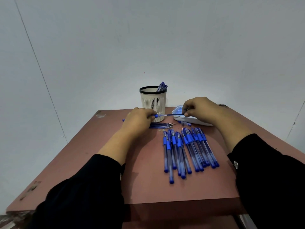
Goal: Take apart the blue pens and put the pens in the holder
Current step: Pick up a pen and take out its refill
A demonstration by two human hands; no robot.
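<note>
Black sleeves [79,192]; hands pull slim blue pen [159,115].

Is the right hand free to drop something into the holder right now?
Probably not yet. The right hand pinches the refill of the pen the left hand grips. The holder stands close by, its mouth open.

I see pens [189,149] with clear glossy plastic barrels and matt blue grips that look rubbery. The holder [153,103] reads as cream slotted plastic with a black rim. The table [92,162] is matt reddish board, chipped at edges. My sleeves [82,195] are black cloth.
</note>
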